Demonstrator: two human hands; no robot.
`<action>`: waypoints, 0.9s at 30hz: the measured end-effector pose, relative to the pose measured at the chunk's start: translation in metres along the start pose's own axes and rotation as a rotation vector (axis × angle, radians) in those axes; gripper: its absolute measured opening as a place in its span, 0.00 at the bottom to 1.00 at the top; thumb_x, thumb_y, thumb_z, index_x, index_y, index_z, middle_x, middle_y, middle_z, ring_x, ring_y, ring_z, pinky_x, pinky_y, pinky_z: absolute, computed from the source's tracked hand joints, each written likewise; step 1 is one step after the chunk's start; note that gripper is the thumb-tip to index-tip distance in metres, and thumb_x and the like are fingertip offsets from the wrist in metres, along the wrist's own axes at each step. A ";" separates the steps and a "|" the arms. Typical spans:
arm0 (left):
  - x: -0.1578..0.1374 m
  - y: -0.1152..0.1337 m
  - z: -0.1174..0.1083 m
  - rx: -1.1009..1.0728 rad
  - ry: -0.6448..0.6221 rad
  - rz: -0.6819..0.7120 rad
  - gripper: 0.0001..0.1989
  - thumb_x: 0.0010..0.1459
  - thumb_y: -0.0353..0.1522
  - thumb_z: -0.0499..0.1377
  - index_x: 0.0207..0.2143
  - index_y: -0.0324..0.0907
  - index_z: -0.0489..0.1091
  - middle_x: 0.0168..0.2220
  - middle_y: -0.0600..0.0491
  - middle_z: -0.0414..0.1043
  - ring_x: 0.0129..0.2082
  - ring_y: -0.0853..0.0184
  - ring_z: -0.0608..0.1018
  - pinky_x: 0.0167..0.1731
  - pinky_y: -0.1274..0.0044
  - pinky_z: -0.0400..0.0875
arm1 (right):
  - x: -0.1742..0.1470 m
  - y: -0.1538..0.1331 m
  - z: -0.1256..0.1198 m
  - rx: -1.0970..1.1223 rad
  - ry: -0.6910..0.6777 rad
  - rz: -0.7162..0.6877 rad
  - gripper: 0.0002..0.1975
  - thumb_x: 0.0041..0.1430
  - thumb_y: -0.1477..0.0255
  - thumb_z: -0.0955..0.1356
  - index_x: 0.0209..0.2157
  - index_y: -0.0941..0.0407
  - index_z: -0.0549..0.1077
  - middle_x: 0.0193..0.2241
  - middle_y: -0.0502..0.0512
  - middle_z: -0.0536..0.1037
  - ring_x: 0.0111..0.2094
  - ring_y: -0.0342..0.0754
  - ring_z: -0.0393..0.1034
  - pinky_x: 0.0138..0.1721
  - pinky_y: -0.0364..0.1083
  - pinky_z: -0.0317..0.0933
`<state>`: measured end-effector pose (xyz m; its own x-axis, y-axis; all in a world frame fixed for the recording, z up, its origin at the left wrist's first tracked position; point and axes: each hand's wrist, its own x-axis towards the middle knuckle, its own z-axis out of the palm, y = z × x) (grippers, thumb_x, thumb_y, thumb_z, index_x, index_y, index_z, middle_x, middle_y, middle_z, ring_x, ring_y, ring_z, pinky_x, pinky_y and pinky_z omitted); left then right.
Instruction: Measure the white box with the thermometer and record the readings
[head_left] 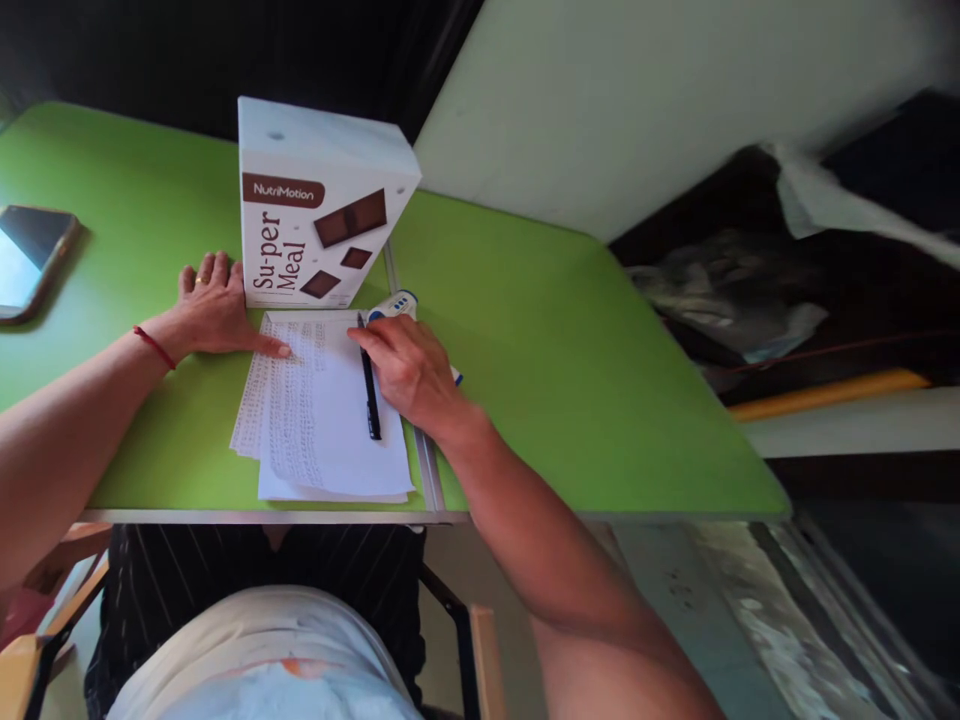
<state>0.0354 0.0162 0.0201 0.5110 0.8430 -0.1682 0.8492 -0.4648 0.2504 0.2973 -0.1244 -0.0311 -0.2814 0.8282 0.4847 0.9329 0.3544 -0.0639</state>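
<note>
My left hand (217,312) lies flat with its fingers spread on the table, against the lower left edge of a white "NutriMotion Su-per Meal" box (289,265). Its thumb rests on the top sheet of handwritten paper (341,450). Curled at the right side of the sheets is my right hand (409,370), its fingertips closed over the upper part of a black pen (370,395). The pen lies along the paper, pointing away from me. Partly hidden under this hand is a white and blue object with small blue marks (400,303), whose kind I cannot make out.
The green folding table (555,380) has a metal seam down its middle. A phone (34,260) in a case lies at the far left. A pale wall (570,110) stands behind, and a dark shelf with a crumpled plastic bag (739,290) is at the right.
</note>
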 end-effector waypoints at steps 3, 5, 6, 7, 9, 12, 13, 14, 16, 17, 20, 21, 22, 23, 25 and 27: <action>0.001 -0.002 0.001 -0.009 0.010 -0.007 0.90 0.33 0.75 0.66 0.82 0.27 0.37 0.83 0.24 0.33 0.83 0.30 0.40 0.78 0.50 0.35 | 0.000 0.000 0.002 -0.069 -0.054 0.009 0.25 0.74 0.83 0.59 0.56 0.52 0.84 0.46 0.63 0.81 0.47 0.59 0.72 0.47 0.57 0.68; 0.002 -0.003 0.001 -0.029 0.015 -0.023 0.90 0.33 0.74 0.68 0.82 0.28 0.37 0.83 0.25 0.34 0.83 0.30 0.39 0.79 0.50 0.34 | 0.001 0.002 0.002 -0.068 -0.033 0.012 0.26 0.74 0.84 0.60 0.55 0.50 0.84 0.46 0.63 0.81 0.46 0.59 0.72 0.47 0.58 0.68; 0.003 -0.004 0.001 -0.051 0.026 -0.027 0.89 0.34 0.73 0.68 0.82 0.29 0.37 0.83 0.25 0.35 0.83 0.30 0.40 0.79 0.50 0.34 | 0.001 0.004 0.001 -0.061 -0.002 0.024 0.25 0.73 0.84 0.60 0.55 0.50 0.84 0.46 0.62 0.80 0.46 0.58 0.72 0.48 0.58 0.68; 0.003 -0.005 0.001 -0.083 0.045 -0.023 0.86 0.36 0.72 0.68 0.82 0.31 0.38 0.83 0.26 0.37 0.83 0.31 0.42 0.79 0.49 0.35 | 0.001 0.007 0.000 -0.057 0.038 0.047 0.24 0.73 0.83 0.61 0.55 0.50 0.83 0.47 0.62 0.80 0.47 0.59 0.72 0.48 0.58 0.69; 0.004 -0.007 0.001 -0.173 0.114 0.024 0.76 0.44 0.69 0.66 0.82 0.37 0.41 0.82 0.31 0.45 0.82 0.34 0.49 0.79 0.49 0.41 | -0.001 0.015 -0.003 -0.061 0.107 0.136 0.20 0.71 0.78 0.65 0.57 0.52 0.82 0.49 0.64 0.79 0.49 0.61 0.73 0.49 0.60 0.70; 0.006 -0.011 0.001 -0.325 0.215 0.142 0.62 0.55 0.63 0.61 0.81 0.41 0.45 0.79 0.38 0.59 0.77 0.42 0.64 0.75 0.54 0.58 | -0.008 0.030 -0.003 -0.095 0.063 0.352 0.21 0.65 0.65 0.74 0.57 0.57 0.79 0.48 0.68 0.79 0.47 0.64 0.73 0.44 0.59 0.72; 0.006 -0.012 0.001 -0.368 0.234 0.167 0.60 0.56 0.62 0.60 0.81 0.41 0.46 0.77 0.39 0.62 0.75 0.43 0.67 0.73 0.56 0.64 | -0.010 0.034 -0.002 -0.098 0.011 0.426 0.22 0.63 0.62 0.75 0.54 0.57 0.79 0.46 0.67 0.80 0.43 0.62 0.74 0.41 0.58 0.72; 0.007 -0.013 0.001 -0.405 0.249 0.181 0.59 0.57 0.62 0.59 0.80 0.40 0.47 0.76 0.39 0.64 0.73 0.44 0.70 0.70 0.57 0.67 | -0.011 0.037 -0.001 -0.088 -0.046 0.493 0.21 0.63 0.60 0.76 0.51 0.57 0.79 0.42 0.66 0.80 0.40 0.60 0.74 0.39 0.56 0.72; 0.008 -0.015 0.001 -0.462 0.269 0.186 0.57 0.56 0.62 0.59 0.78 0.39 0.52 0.74 0.40 0.68 0.69 0.44 0.74 0.67 0.57 0.72 | -0.010 0.041 0.000 -0.019 -0.126 0.594 0.15 0.63 0.59 0.77 0.43 0.55 0.79 0.36 0.62 0.80 0.33 0.55 0.72 0.35 0.53 0.70; 0.008 -0.016 0.000 -0.485 0.280 0.184 0.57 0.55 0.63 0.60 0.77 0.39 0.54 0.73 0.40 0.70 0.68 0.43 0.75 0.66 0.57 0.73 | -0.008 0.041 0.000 0.047 -0.124 0.626 0.14 0.63 0.59 0.77 0.40 0.54 0.78 0.34 0.60 0.79 0.31 0.54 0.72 0.34 0.52 0.69; 0.008 -0.016 -0.001 -0.555 0.296 0.181 0.55 0.53 0.66 0.61 0.73 0.41 0.62 0.68 0.41 0.75 0.65 0.42 0.78 0.64 0.55 0.75 | 0.002 0.029 -0.005 0.385 0.054 0.637 0.16 0.62 0.55 0.76 0.38 0.52 0.77 0.33 0.56 0.80 0.32 0.54 0.74 0.34 0.51 0.70; 0.008 -0.016 -0.001 -0.583 0.297 0.179 0.55 0.54 0.67 0.60 0.72 0.42 0.63 0.67 0.42 0.77 0.64 0.42 0.79 0.63 0.55 0.76 | 0.007 0.022 -0.006 0.538 0.134 0.618 0.17 0.62 0.52 0.75 0.38 0.51 0.76 0.33 0.54 0.80 0.34 0.54 0.75 0.34 0.51 0.70; 0.008 -0.015 0.000 -0.610 0.299 0.177 0.54 0.54 0.68 0.59 0.72 0.43 0.64 0.65 0.42 0.79 0.64 0.42 0.79 0.62 0.54 0.76 | 0.011 0.012 -0.007 0.698 0.188 0.597 0.19 0.63 0.49 0.73 0.38 0.51 0.75 0.32 0.53 0.79 0.34 0.53 0.76 0.34 0.51 0.71; 0.007 -0.013 0.001 -0.633 0.302 0.177 0.54 0.55 0.69 0.58 0.72 0.44 0.65 0.63 0.42 0.80 0.64 0.42 0.80 0.61 0.54 0.76 | 0.014 0.002 -0.008 0.859 0.209 0.592 0.22 0.64 0.45 0.71 0.37 0.50 0.74 0.30 0.52 0.78 0.32 0.52 0.75 0.32 0.50 0.71; 0.007 -0.010 0.005 -0.658 0.310 0.178 0.54 0.56 0.71 0.56 0.72 0.46 0.65 0.60 0.43 0.82 0.63 0.43 0.80 0.60 0.52 0.77 | 0.020 -0.017 -0.007 1.142 0.144 0.587 0.27 0.63 0.39 0.68 0.36 0.50 0.74 0.28 0.51 0.76 0.28 0.50 0.73 0.29 0.50 0.71; 0.007 -0.007 0.008 -0.662 0.307 0.187 0.53 0.57 0.71 0.55 0.73 0.49 0.65 0.57 0.44 0.83 0.62 0.44 0.81 0.58 0.52 0.77 | 0.023 -0.032 -0.004 1.276 0.076 0.586 0.29 0.60 0.37 0.71 0.35 0.50 0.73 0.27 0.50 0.75 0.26 0.49 0.72 0.27 0.50 0.70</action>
<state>0.0339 0.0233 0.0091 0.4966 0.8486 0.1824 0.4453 -0.4295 0.7856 0.2622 -0.1182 -0.0148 0.1228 0.9802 0.1553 0.0538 0.1496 -0.9873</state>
